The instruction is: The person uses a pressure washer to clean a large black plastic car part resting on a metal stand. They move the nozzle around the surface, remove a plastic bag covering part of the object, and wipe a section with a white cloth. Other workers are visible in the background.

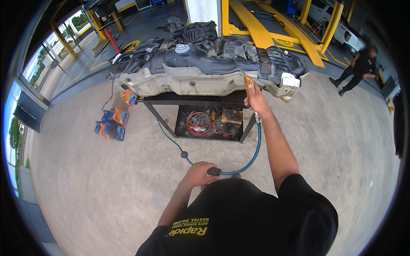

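My right hand is closed around an orange air blow gun, its tip close to the front edge of a large vehicle fuel tank. The tank has a dusty black top, pale dirty sides and a round light cap. From the gun's lower end a blue air hose curves down toward my body. My left hand is closed on that hose at waist height, beside a black sleeve on it. The fingers' undersides are hidden.
The tank rests on a black metal cart. Its lower shelf holds a coiled red hose, a bottle and a wooden box. Several blue and orange jugs stand left. A person and yellow lifts are behind.
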The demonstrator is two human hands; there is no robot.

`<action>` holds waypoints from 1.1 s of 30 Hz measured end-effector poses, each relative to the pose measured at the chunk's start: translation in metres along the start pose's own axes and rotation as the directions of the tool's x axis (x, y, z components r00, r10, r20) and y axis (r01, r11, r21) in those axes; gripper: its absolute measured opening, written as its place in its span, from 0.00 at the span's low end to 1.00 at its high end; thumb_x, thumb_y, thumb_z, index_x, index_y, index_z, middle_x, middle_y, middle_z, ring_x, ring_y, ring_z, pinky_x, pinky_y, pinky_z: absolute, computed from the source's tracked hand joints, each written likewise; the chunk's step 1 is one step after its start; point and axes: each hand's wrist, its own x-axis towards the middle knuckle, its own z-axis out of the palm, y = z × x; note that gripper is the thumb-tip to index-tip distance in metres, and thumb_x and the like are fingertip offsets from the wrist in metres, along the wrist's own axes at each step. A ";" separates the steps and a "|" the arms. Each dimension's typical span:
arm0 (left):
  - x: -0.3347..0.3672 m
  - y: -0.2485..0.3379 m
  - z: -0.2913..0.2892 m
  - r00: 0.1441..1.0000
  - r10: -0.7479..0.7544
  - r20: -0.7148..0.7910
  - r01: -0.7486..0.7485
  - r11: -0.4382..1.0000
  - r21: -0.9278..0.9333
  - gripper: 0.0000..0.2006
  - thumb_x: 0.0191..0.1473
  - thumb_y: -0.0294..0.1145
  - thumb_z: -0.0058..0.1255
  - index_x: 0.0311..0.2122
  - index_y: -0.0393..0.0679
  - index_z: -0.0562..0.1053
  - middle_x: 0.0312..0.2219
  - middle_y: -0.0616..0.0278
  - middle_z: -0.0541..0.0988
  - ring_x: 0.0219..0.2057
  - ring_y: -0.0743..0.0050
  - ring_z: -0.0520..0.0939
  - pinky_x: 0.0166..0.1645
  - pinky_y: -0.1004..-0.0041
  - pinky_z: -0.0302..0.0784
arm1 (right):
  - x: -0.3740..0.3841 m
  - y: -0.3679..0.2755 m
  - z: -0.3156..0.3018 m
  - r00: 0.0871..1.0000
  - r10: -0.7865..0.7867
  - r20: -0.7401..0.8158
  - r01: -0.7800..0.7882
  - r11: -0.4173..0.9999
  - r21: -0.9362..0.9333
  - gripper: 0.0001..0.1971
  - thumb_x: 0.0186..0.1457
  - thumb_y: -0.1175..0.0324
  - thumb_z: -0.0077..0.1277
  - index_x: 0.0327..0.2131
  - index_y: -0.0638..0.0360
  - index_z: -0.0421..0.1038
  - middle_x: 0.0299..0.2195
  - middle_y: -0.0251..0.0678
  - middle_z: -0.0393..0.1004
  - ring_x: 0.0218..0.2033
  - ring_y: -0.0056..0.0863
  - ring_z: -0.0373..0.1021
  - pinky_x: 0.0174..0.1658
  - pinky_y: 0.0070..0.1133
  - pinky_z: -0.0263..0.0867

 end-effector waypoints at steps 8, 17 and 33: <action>0.005 0.000 0.001 0.994 -0.044 0.101 0.048 0.998 -0.036 0.20 0.46 0.48 0.69 0.42 0.51 0.80 0.36 0.60 0.84 0.45 0.51 0.82 0.51 0.57 0.75 | -0.032 0.038 -0.021 0.997 -0.036 -0.075 0.043 0.995 0.087 0.26 0.74 0.42 0.32 0.49 0.58 0.65 0.26 0.34 0.75 0.26 0.23 0.74 0.28 0.24 0.71; 0.021 -0.002 0.005 0.993 0.045 0.113 -0.044 0.999 -0.008 0.19 0.45 0.41 0.72 0.42 0.47 0.81 0.34 0.60 0.84 0.40 0.55 0.84 0.47 0.60 0.77 | -0.103 0.037 -0.033 0.993 -0.119 0.027 0.120 0.992 -0.037 0.25 0.75 0.45 0.31 0.52 0.58 0.66 0.29 0.31 0.74 0.32 0.20 0.72 0.33 0.22 0.69; 0.049 -0.006 0.016 0.974 0.173 0.149 -0.168 0.985 -0.044 0.20 0.43 0.41 0.73 0.41 0.47 0.81 0.34 0.60 0.84 0.40 0.55 0.83 0.47 0.61 0.77 | -0.165 0.026 -0.067 0.975 -0.102 0.199 0.091 0.994 0.061 0.26 0.75 0.46 0.31 0.56 0.58 0.66 0.31 0.31 0.76 0.33 0.21 0.73 0.35 0.21 0.69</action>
